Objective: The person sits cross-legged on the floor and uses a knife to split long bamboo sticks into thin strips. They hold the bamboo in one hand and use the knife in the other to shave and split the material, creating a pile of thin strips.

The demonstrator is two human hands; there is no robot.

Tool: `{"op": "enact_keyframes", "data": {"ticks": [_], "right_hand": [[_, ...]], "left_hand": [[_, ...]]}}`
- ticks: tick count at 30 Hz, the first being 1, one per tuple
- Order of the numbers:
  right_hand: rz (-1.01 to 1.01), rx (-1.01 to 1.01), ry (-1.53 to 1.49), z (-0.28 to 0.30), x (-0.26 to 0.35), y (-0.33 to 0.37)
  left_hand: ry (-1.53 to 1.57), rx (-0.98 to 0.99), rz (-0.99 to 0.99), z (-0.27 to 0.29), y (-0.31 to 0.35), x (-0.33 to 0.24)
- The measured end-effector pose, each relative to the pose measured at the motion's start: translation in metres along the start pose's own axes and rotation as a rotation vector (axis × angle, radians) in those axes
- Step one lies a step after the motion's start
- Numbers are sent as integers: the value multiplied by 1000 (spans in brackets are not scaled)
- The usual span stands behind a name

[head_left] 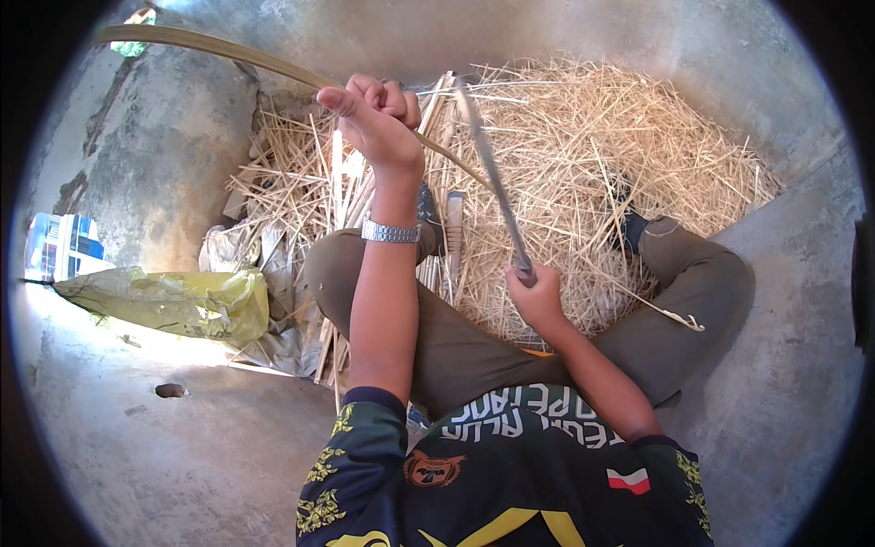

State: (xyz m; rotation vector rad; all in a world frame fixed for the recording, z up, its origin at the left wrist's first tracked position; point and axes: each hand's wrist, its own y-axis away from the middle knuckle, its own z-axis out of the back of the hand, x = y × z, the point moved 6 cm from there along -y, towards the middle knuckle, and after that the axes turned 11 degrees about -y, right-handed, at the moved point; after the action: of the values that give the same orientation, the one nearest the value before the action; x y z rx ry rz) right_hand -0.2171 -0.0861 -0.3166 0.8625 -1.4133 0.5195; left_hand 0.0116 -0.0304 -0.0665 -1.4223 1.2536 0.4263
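Note:
A long, thin bamboo strip point(219, 51) curves in from the upper left and passes through my left hand point(378, 123). The fingers are curled round it and the thumb stays raised. Past the hand, the strip slopes down to the right, and its end meets or lies close to the blade of a long knife point(499, 194); whether they touch, I cannot tell. My right hand point(536, 296) is closed round the knife's handle, with the blade pointing up and slightly left. Both hands are above a heap of pale shavings point(592, 137).
My bent legs point(702, 283) frame the heap on the concrete floor point(784, 365). Split strips point(330, 356) lie beside my left leg. At the left are a yellow plastic sack point(223, 305) and a small floor hole point(170, 390). A concrete wall point(401, 41) rises behind.

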Motion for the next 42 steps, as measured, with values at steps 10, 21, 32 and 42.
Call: {"op": "enact_keyframes", "data": {"ticks": [10,21,32,42], "right_hand": [[79,-88,68,4,26,6],[-49,-18,133,3,12,-1],[-146,58,215,-2,-6,4],[46,7,2,0,29,15]], "left_hand": [[10,-98,-45,20,-7,-1],[44,19,-60,8,-5,-2],[99,130,3,3,-12,2],[135,190,13,1,-9,3]]}}
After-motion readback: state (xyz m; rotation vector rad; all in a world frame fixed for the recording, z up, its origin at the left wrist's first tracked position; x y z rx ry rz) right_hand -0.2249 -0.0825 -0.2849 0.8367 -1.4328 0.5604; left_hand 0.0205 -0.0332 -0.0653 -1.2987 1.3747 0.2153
